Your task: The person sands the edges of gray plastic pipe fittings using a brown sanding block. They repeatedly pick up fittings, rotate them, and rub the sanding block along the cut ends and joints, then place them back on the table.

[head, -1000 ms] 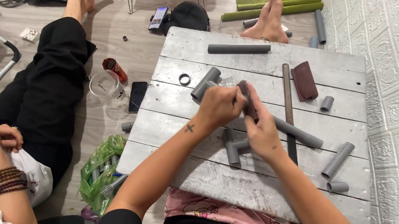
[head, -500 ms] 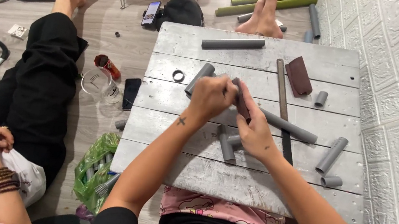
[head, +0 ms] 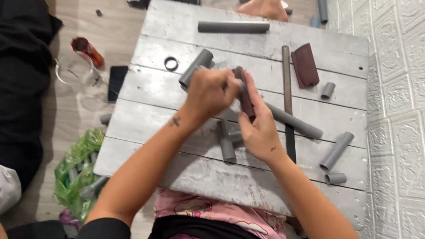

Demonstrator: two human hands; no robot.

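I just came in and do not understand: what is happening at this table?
A person sits at a grey wooden table. The left hand and right hand together hold a dark brown piece above it. Grey pipe pieces and a small ring lie around. Another person sits on the floor beside.

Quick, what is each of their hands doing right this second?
Left hand: closed around a grey pipe.
Right hand: fingers wrapped over a dark brown piece.
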